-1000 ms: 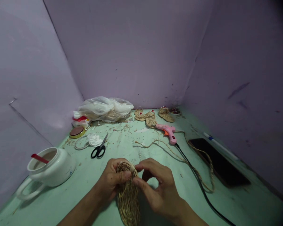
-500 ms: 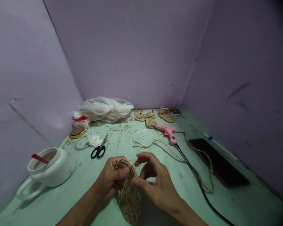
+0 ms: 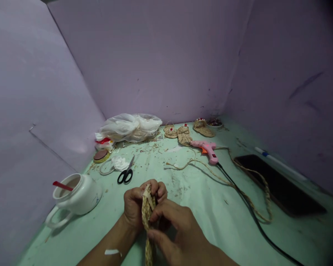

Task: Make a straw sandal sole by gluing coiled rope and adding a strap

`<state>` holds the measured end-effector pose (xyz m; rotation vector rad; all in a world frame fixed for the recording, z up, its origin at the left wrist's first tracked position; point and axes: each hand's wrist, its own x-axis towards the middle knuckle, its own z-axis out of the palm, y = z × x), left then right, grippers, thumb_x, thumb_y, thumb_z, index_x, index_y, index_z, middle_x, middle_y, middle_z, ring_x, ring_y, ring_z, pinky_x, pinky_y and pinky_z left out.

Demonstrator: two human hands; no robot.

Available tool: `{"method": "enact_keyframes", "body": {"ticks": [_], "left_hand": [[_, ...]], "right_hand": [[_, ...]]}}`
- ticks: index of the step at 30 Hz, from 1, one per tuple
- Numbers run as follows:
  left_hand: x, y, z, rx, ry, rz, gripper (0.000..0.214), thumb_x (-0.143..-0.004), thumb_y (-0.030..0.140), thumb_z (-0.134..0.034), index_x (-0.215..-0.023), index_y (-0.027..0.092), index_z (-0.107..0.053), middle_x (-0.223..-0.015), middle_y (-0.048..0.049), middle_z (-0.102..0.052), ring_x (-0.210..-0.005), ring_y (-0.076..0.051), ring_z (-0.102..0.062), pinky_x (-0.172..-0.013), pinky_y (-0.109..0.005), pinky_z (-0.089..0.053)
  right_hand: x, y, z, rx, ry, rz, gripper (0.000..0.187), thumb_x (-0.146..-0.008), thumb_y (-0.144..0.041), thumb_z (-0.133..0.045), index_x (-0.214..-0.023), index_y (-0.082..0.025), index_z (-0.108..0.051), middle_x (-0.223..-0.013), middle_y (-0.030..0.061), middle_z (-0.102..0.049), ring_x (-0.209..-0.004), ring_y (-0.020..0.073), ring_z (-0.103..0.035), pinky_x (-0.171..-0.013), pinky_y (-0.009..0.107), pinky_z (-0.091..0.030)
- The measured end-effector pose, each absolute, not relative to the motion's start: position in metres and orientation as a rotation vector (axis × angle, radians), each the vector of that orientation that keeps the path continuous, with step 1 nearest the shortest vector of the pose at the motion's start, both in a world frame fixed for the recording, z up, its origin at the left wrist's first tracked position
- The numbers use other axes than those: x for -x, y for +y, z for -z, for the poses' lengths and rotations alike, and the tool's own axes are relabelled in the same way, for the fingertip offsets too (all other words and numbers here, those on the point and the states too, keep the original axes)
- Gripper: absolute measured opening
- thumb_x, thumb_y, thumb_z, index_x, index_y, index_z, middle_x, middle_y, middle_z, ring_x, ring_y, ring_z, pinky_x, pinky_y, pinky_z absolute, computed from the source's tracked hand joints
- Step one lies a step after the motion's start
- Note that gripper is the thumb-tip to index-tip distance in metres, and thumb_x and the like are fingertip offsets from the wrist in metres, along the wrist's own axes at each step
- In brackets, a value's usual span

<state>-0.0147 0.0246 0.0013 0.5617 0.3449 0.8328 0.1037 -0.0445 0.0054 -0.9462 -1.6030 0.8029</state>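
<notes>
My left hand [image 3: 135, 207] is closed around the upper end of a woven straw slipper [image 3: 147, 210], which is turned edge-on toward me. A pale, flat strip wraps the slipper's top near my left fingers. My right hand [image 3: 177, 229] has its thumb and bent index finger against the slipper's near edge, lower down; its other fingers are tucked behind and partly hidden. The lower end of the slipper runs out of the bottom of the view.
Black-handled scissors [image 3: 125, 174] and a white teapot-shaped cup [image 3: 80, 195] lie left. A pink glue gun [image 3: 208, 149] with a black cord, a braided straw cord [image 3: 267, 195] and a dark phone [image 3: 280, 184] are right. Small woven slippers [image 3: 184, 135] and a plastic bag [image 3: 131, 127] line the back.
The slipper has turned from showing its broad face to edge-on. My left fingers now curl over its top, and my right hand has moved down along its edge. The view has shifted slightly.
</notes>
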Motion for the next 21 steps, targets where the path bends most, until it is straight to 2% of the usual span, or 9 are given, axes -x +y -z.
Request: {"method": "enact_keyframes", "body": {"ticks": [5,9,13,17,21], "left_hand": [[0.015,0.025,-0.001,-0.532,0.342,-0.823,0.014,-0.048,0.023,-0.052,-0.056,0.013,-0.055,-0.064,-0.0052,-0.048,-0.061,-0.014,-0.046,-0.058,-0.025,-0.036],[0.013,0.023,-0.006,-0.534,0.396,-0.843,0.012,-0.047,0.021,-0.053,-0.055,0.013,-0.055,-0.062,-0.0043,-0.047,-0.061,-0.015,-0.046,-0.059,-0.027,-0.038],[0.012,0.023,-0.010,-0.597,0.550,-0.859,0.010,-0.050,0.018,-0.055,-0.057,0.012,-0.057,-0.060,-0.0035,-0.049,-0.059,-0.015,-0.047,-0.059,-0.029,-0.040],[0.013,0.025,-0.011,-0.689,0.692,-0.842,0.014,-0.054,0.018,-0.058,-0.064,0.010,-0.061,-0.062,-0.0045,-0.056,-0.059,-0.015,-0.050,-0.060,-0.028,-0.041],[0.016,0.027,-0.011,-0.747,0.767,-0.812,0.016,-0.052,0.014,-0.057,-0.067,0.010,-0.063,-0.062,-0.0047,-0.060,-0.060,-0.016,-0.054,-0.060,-0.027,-0.042]], "right_hand": [[-0.105,-0.044,-0.007,0.927,-1.609,-0.792,0.005,-0.068,-0.017,-0.059,-0.073,-0.019,-0.058,-0.066,0.0008,-0.061,-0.060,0.0134,-0.054,-0.054,0.024,-0.042],[-0.108,-0.041,-0.006,1.048,-1.481,-0.819,0.004,-0.074,-0.020,-0.055,-0.071,-0.019,-0.057,-0.063,-0.0001,-0.060,-0.054,0.0119,-0.054,-0.051,0.023,-0.042],[-0.119,-0.032,-0.007,1.207,-1.428,-0.828,0.009,-0.075,-0.023,-0.057,-0.080,-0.018,-0.062,-0.073,0.0023,-0.064,-0.055,0.0124,-0.055,-0.051,0.025,-0.044],[-0.131,-0.020,-0.007,1.256,-1.404,-1.036,0.013,-0.070,-0.020,-0.058,-0.082,-0.017,-0.064,-0.075,0.0034,-0.065,-0.057,0.0124,-0.053,-0.051,0.024,-0.042],[-0.137,-0.009,0.000,1.191,-1.307,-1.271,0.010,-0.067,-0.018,-0.060,-0.075,-0.014,-0.063,-0.066,0.0013,-0.060,-0.054,0.0104,-0.049,-0.051,0.023,-0.040]]}}
